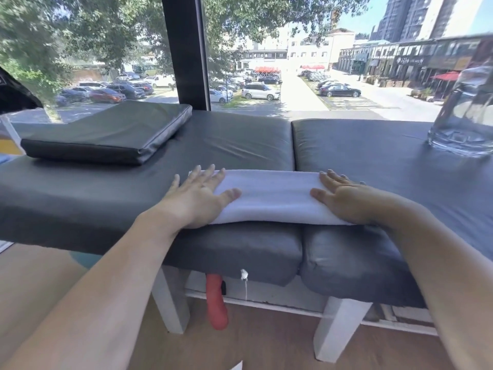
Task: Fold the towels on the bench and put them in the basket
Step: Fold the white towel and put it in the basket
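A white towel (272, 196), folded into a long band, lies on the front edge of the dark grey cushioned bench (373, 166). My left hand (196, 198) presses flat on its left end with straight, spread fingers. My right hand (344, 198) lies flat on its right end, fingers straight. No basket is in view.
A loose dark cushion (106, 132) rests on the bench at the back left. A clear glass vessel (464, 121) stands at the back right. A red object (217, 303) hangs under the bench between white legs. A window runs behind the bench.
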Demonstrator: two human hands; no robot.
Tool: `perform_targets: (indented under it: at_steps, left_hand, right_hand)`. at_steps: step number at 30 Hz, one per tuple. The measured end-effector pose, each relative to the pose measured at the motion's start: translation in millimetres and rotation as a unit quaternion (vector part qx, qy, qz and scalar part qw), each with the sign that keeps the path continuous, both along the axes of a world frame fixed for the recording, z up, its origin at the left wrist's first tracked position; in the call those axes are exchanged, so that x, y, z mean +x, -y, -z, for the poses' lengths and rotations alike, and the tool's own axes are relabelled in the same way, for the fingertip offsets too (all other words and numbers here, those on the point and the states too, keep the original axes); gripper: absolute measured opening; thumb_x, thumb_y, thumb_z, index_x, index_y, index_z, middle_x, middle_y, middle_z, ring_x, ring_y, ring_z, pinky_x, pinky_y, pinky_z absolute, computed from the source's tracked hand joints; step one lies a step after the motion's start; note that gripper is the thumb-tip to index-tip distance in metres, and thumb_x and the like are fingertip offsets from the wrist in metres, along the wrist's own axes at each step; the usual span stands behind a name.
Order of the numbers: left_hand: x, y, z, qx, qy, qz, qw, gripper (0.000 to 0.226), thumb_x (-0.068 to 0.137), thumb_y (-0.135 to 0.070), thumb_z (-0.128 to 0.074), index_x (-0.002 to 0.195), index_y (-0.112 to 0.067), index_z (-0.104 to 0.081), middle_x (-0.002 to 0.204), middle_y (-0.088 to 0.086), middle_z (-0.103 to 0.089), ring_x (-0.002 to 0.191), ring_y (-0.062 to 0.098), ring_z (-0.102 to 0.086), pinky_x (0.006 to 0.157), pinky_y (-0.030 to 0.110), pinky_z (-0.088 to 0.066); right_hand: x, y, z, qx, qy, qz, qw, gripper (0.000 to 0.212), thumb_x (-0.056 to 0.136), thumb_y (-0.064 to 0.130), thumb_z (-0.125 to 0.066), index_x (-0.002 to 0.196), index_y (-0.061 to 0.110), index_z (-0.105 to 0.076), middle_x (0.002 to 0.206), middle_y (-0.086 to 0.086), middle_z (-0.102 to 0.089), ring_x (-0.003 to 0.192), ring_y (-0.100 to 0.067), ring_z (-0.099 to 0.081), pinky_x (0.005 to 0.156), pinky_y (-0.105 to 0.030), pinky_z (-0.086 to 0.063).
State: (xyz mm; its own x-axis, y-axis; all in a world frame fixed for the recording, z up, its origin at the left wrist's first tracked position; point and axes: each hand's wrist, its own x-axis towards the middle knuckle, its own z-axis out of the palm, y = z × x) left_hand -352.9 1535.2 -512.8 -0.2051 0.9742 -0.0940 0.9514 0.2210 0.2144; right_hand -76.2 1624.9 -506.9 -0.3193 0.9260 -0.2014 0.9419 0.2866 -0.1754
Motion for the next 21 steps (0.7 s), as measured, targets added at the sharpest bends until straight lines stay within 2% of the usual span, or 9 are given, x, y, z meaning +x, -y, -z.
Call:
perform_targets:
  at_steps: [2,4,7,11,14,16,17,19,21]
  left_hand:
    - [5,3,-3,0.035,-0.055,-0.006,0.998,0.081,0.095,-0.074,-0.024,0.162,-0.034,0.000,0.170,-0.010,0.007,0.155,0.012,0.014,0.124,0.050,0.013]
    - [14,9,-12,0.132,-0.125,0.008,0.983,0.078,0.099,-0.065,-0.034,0.162,-0.031,-0.004,0.171,-0.006,0.000,0.156,0.014,0.011,0.124,0.051,0.011]
    - [36,16,-23,0.227,-0.061,0.063,0.970,0.065,0.102,-0.054,-0.038,0.160,-0.036,-0.015,0.170,-0.010,-0.009,0.156,0.009,0.006,0.126,0.046,0.008]
    - [47,15,-3,0.071,-0.038,0.091,0.993,0.074,0.095,-0.073,-0.026,0.160,-0.041,-0.010,0.169,-0.016,0.003,0.155,0.006,0.013,0.125,0.046,0.009]
    - [40,12,6,0.041,-0.031,0.095,0.994,0.084,0.087,-0.083,-0.023,0.160,-0.044,-0.009,0.168,-0.020,0.006,0.154,0.004,0.012,0.126,0.045,0.007]
    - [40,13,4,0.044,-0.037,0.101,0.993,0.087,0.084,-0.085,-0.023,0.160,-0.044,-0.009,0.167,-0.021,0.006,0.154,0.004,0.012,0.126,0.044,0.008]
    - [41,14,4,0.044,-0.041,0.103,0.993,0.087,0.085,-0.084,-0.023,0.160,-0.043,-0.009,0.168,-0.020,0.006,0.154,0.004,0.012,0.126,0.045,0.008]
    - [44,15,3,0.054,-0.044,0.107,0.992,0.083,0.089,-0.080,-0.028,0.160,-0.041,-0.012,0.169,-0.018,0.003,0.155,0.006,0.010,0.126,0.045,0.007]
    - [50,17,1,0.077,-0.042,0.121,0.989,0.076,0.093,-0.073,-0.034,0.160,-0.040,-0.017,0.169,-0.016,-0.005,0.155,0.006,0.006,0.126,0.044,0.004]
  right_hand:
    - [4,2,-4,-0.006,-0.015,0.025,1.000,0.071,0.106,0.056,-0.025,0.162,0.023,0.000,0.169,0.004,0.008,0.156,-0.016,0.006,0.126,-0.039,0.002]
    - [5,6,-9,0.021,-0.043,0.040,0.998,0.075,0.104,0.059,-0.029,0.162,0.020,-0.001,0.170,0.001,0.007,0.156,-0.019,0.007,0.126,-0.039,0.001]
    - [2,14,-9,0.051,-0.061,-0.001,0.997,0.078,0.102,0.062,-0.029,0.162,0.023,0.001,0.168,0.006,0.012,0.155,-0.018,0.014,0.126,-0.038,0.003]
    - [-1,32,-17,-0.027,0.047,-0.049,0.997,0.087,0.099,0.065,-0.034,0.162,0.017,0.003,0.169,-0.003,0.009,0.157,-0.023,0.005,0.126,-0.041,-0.005]
    - [10,28,-29,0.000,0.029,0.018,0.999,0.091,0.090,0.075,-0.043,0.157,0.016,-0.030,0.164,-0.007,-0.028,0.146,-0.028,-0.033,0.115,-0.039,-0.029]
    - [16,18,-26,0.068,0.002,0.090,0.994,0.088,0.081,0.085,-0.035,0.132,0.017,-0.058,0.144,-0.007,-0.055,0.122,-0.028,-0.052,0.099,-0.041,-0.042]
    - [18,15,-23,0.092,-0.001,0.124,0.988,0.082,0.081,0.085,-0.034,0.119,0.018,-0.063,0.131,-0.005,-0.062,0.109,-0.028,-0.055,0.089,-0.039,-0.043]
    - [18,12,-15,0.097,0.002,0.164,0.982,0.071,0.083,0.083,-0.040,0.105,0.019,-0.061,0.111,-0.002,-0.062,0.095,-0.026,-0.053,0.080,-0.036,-0.041]
    - [18,7,-13,0.069,-0.011,0.168,0.983,0.075,0.076,0.086,-0.046,0.099,0.016,-0.058,0.100,-0.001,-0.057,0.089,-0.026,-0.054,0.082,-0.037,-0.044]
